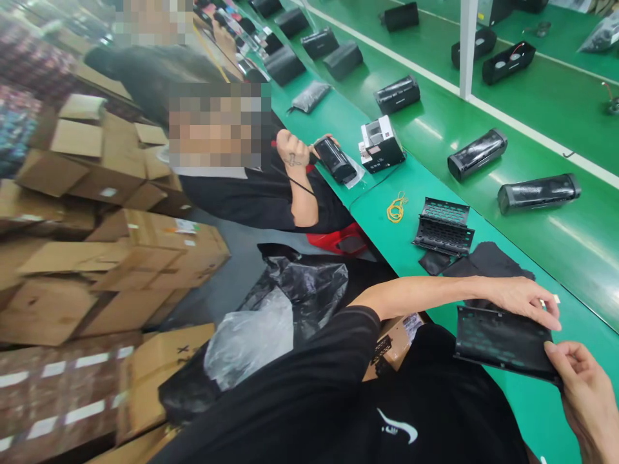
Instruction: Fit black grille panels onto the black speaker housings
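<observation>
A black speaker grille [505,338] with rows of slots, dark cloth showing over them, is tilted in front of me at the bench edge. My right hand [580,380] pinches its right end between thumb and fingers. Across the upper edge reaches my left hand [525,299], its fingers bent and drawn together near the top right corner. A small pale piece [556,299] shows at those fingertips; whether they grip it is unclear. Just beyond lie pieces of black cloth [493,261] and slotted black grilles [443,225].
A co-worker's hand [294,149] is beside a black speaker [334,160] farther along the green bench [372,212]. Near it are a printed box [382,145] and yellow cord [395,209]. Several wrapped speakers [539,193] sit on the green belt. Cardboard boxes [159,248] fill the left.
</observation>
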`<state>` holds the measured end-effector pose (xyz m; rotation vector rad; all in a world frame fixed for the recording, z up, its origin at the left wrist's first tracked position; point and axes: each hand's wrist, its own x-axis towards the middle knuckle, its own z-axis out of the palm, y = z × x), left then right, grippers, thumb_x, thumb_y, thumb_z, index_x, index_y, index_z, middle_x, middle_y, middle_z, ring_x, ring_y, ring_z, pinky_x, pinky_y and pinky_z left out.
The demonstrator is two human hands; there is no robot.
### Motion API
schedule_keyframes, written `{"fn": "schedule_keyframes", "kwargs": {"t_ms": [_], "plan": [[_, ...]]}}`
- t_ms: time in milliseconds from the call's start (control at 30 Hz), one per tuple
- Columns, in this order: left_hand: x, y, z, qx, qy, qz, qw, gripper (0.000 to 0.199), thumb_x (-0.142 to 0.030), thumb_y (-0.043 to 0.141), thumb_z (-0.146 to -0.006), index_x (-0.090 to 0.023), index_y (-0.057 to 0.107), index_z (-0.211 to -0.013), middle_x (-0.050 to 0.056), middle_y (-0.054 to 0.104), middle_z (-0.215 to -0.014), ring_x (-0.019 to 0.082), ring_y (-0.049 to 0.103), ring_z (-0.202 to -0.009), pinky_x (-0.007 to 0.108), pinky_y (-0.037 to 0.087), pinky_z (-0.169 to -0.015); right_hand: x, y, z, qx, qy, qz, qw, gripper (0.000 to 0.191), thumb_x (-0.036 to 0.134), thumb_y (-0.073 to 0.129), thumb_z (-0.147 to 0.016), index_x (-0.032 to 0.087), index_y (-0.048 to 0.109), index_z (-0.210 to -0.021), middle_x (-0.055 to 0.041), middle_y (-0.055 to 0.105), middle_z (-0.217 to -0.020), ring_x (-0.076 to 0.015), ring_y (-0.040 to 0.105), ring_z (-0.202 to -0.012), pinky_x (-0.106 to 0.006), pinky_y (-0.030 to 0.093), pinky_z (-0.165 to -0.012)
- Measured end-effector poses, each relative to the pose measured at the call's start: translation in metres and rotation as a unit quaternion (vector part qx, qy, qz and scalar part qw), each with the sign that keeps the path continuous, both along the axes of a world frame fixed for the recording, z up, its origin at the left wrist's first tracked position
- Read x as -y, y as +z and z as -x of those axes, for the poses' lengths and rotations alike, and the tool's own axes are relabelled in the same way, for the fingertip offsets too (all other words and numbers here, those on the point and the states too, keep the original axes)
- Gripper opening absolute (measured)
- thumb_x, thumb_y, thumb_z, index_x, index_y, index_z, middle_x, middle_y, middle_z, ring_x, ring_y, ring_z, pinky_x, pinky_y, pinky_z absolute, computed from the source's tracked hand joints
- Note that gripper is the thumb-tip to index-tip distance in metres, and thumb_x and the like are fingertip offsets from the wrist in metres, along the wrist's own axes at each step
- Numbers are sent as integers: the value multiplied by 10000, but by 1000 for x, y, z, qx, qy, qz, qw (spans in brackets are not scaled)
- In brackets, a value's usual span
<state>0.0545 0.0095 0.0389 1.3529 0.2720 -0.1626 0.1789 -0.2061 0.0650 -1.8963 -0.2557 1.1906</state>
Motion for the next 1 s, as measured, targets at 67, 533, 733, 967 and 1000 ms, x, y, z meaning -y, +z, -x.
{"fn": "schedule_keyframes", "kwargs": {"t_ms": [67, 533, 733, 967, 1000], "plan": [[-4, -12, 13, -58, 14, 94, 994, 573, -700, 814, -774, -212, 683, -1046, -2, 760, -903, 154, 692, -743, 275, 544, -678, 9, -2, -2, -16, -25, -6, 1000, 569, 598, 960, -613, 243, 576, -837, 41, 613, -653, -135, 523, -595, -234, 442, -569], [50, -21, 85, -100, 334, 117, 930, 350, -254, 811, -811, -143, 701, -1124, -84, 558, -655, 58, 462, -567, 197, 361, -594, 22, -13, 2, -12, -119, -9, 993, 704, 470, 1005, -591, 247, 620, -1137, 13, 737, -858, -171, 689, -738, -258, 556, -687], [34, 8, 84, -63, 294, 47, 953, 291, -279, 653, -922, -150, 710, -1177, -27, 657, -781, 73, 381, -575, 219, 298, -573, 21, -8, -14, -45, -44, 31, 998, 798, 513, 1005, -578, 217, 642, -1224, -41, 770, -977, -229, 725, -823, -272, 563, -646], [29, 21, 76, -40, 319, -89, 943, 285, -301, 766, -865, -166, 717, -1111, -45, 592, -771, 96, 471, -695, 226, 370, -682, 12, -12, -16, -23, -37, -5, 999, 636, 597, 931, -660, 205, 714, -1111, -17, 759, -914, -196, 673, -740, -266, 543, -615], [27, 22, 75, -52, 320, -99, 941, 257, -320, 746, -888, -161, 726, -1089, -58, 543, -722, 92, 439, -668, 226, 351, -658, 12, -8, -15, -36, -44, -11, 998, 603, 574, 940, -665, 212, 706, -1085, -10, 754, -905, -182, 665, -724, -249, 534, -602]]}}
